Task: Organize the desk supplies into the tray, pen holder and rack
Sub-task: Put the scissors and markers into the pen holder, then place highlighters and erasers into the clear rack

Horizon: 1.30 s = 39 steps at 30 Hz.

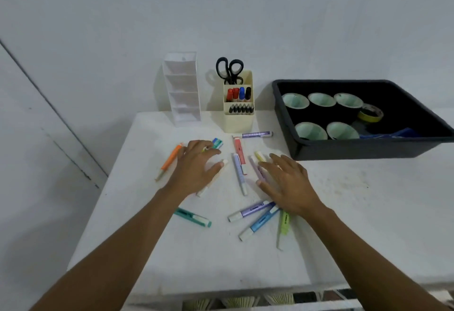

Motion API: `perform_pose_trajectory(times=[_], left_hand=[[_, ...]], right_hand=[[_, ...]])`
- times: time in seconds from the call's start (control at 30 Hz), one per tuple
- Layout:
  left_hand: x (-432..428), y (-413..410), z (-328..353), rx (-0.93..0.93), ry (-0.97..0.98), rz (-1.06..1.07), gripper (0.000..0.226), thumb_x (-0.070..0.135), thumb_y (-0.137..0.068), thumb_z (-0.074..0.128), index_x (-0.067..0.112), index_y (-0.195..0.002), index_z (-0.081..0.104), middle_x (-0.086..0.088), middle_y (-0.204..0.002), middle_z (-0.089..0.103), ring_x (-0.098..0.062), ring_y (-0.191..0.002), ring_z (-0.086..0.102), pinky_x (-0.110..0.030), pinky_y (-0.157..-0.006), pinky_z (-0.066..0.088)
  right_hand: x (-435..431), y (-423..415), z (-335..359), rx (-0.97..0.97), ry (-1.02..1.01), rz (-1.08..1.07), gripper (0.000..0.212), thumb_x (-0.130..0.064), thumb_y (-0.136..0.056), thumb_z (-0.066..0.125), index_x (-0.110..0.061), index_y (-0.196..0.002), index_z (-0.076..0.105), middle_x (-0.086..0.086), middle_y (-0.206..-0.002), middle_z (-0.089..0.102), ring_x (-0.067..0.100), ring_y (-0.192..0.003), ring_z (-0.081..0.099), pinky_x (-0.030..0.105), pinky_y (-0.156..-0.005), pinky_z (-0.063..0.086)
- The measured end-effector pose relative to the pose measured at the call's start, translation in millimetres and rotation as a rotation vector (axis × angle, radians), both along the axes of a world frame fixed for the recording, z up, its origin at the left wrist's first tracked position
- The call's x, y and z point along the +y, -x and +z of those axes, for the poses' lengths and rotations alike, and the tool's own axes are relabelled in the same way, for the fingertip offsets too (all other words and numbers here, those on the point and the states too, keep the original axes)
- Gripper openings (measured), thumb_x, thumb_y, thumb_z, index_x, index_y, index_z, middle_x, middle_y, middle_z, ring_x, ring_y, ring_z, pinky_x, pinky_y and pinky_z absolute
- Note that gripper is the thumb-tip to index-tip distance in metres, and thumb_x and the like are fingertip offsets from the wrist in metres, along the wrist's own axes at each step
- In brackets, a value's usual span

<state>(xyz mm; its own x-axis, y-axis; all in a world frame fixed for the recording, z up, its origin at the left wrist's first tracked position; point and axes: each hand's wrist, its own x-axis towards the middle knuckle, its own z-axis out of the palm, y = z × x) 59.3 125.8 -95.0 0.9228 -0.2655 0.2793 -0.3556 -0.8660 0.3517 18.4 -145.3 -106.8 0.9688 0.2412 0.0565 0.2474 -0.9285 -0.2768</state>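
Several pastel highlighters lie scattered on the white table. My left hand hovers with spread fingers over a cream highlighter, beside an orange highlighter and a teal eraser. My right hand reaches palm down over a lilac highlighter and a yellow one; neither hand grips anything. A pink highlighter and a pale blue one lie between the hands. The cream pen holder, the clear rack and the black tray stand at the back.
The pen holder carries black scissors, markers and pens. The tray contains several tape rolls and a yellow roll. Teal, purple, blue and green highlighters lie nearer me. A white wall stands behind.
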Motion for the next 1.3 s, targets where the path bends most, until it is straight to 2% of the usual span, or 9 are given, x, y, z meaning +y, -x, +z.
perform_pose_trajectory(times=[0.1, 0.33, 0.43, 0.53, 0.77, 0.93, 1.03, 1.13, 1.3], left_hand=[[7, 26, -6, -0.001, -0.110, 0.053, 0.062, 0.070, -0.084, 0.027, 0.035, -0.125, 0.058, 0.010, -0.138, 0.048, -0.014, -0.132, 0.036, -0.049, -0.110, 0.023], [13, 52, -23, -0.027, -0.179, 0.066, 0.065, 0.068, -0.081, 0.036, 0.026, -0.125, 0.058, 0.005, -0.138, 0.051, -0.018, -0.130, 0.042, -0.048, -0.107, 0.029], [6, 41, -17, -0.062, -0.161, 0.062, 0.050, 0.056, -0.084, 0.047, 0.022, -0.118, 0.062, 0.004, -0.130, 0.055, -0.019, -0.126, 0.045, -0.043, -0.104, 0.029], [-1, 29, -11, -0.004, -0.214, 0.055, 0.048, 0.051, -0.089, 0.051, 0.023, -0.128, 0.056, 0.004, -0.138, 0.048, -0.016, -0.132, 0.036, -0.042, -0.110, 0.023], [-27, 11, 0, -0.004, -0.151, -0.048, 0.040, 0.037, -0.095, 0.050, 0.028, -0.134, 0.050, 0.005, -0.142, 0.042, -0.017, -0.135, 0.030, -0.038, -0.109, 0.025], [-52, -12, 11, 0.095, -0.217, -0.058, 0.048, 0.042, -0.095, 0.049, 0.022, -0.138, 0.046, -0.001, -0.143, 0.039, -0.023, -0.133, 0.029, -0.043, -0.108, 0.026], [-66, -25, 17, 0.229, -0.317, -0.001, 0.068, 0.063, -0.088, 0.047, 0.019, -0.139, 0.043, -0.004, -0.147, 0.033, -0.027, -0.136, 0.024, -0.049, -0.108, 0.023], [-73, -32, 14, 0.327, -0.333, 0.034, 0.081, 0.074, -0.078, 0.052, 0.019, -0.137, 0.046, -0.005, -0.148, 0.029, -0.030, -0.135, 0.021, -0.051, -0.108, 0.022], [-81, -36, 16, 0.371, -0.118, 0.081, 0.079, 0.065, -0.069, 0.072, 0.020, -0.130, 0.048, -0.004, -0.133, 0.040, -0.027, -0.126, 0.030, -0.046, -0.103, 0.030]], right_hand=[[8, 15, -10, 0.050, 0.003, -0.033, 0.069, -0.072, -0.090, 0.026, -0.039, -0.150, 0.018, -0.008, -0.162, 0.004, 0.020, -0.149, 0.001, 0.048, -0.121, 0.007], [54, 8, -15, 0.012, -0.053, -0.088, 0.068, -0.061, -0.093, 0.029, -0.029, -0.152, 0.020, -0.004, -0.162, 0.011, 0.021, -0.149, 0.007, 0.044, -0.121, 0.008], [65, 0, -10, 0.025, -0.256, -0.154, 0.059, -0.052, -0.097, 0.038, -0.025, -0.149, 0.030, -0.003, -0.158, 0.026, 0.019, -0.145, 0.023, 0.040, -0.119, 0.017], [57, -11, 0, 0.022, -0.487, -0.253, 0.039, -0.027, -0.099, 0.048, -0.018, -0.137, 0.051, 0.002, -0.148, 0.044, 0.020, -0.136, 0.038, 0.034, -0.113, 0.027], [22, -11, 13, -0.037, -0.532, -0.197, 0.021, -0.001, -0.086, 0.064, -0.018, -0.097, 0.071, -0.003, -0.111, 0.058, 0.014, -0.106, 0.053, 0.025, -0.094, 0.043], [1, 15, 7, 0.079, -0.463, -0.119, 0.011, -0.023, -0.086, 0.068, -0.029, -0.095, 0.065, -0.009, -0.103, 0.057, 0.012, -0.100, 0.053, 0.029, -0.087, 0.048], [0, 21, 9, 0.162, -0.283, -0.073, 0.050, -0.057, -0.077, 0.070, -0.029, -0.116, 0.060, -0.012, -0.113, 0.052, 0.008, -0.106, 0.046, 0.027, -0.091, 0.045], [2, 23, 7, 0.169, -0.162, -0.070, 0.073, -0.070, -0.067, 0.070, -0.028, -0.125, 0.055, -0.012, -0.121, 0.045, 0.007, -0.112, 0.039, 0.027, -0.096, 0.040], [-1, 19, 2, 0.143, -0.287, -0.139, 0.047, -0.060, -0.066, 0.077, -0.030, -0.098, 0.060, -0.016, -0.102, 0.049, 0.006, -0.097, 0.046, 0.019, -0.079, 0.043]])
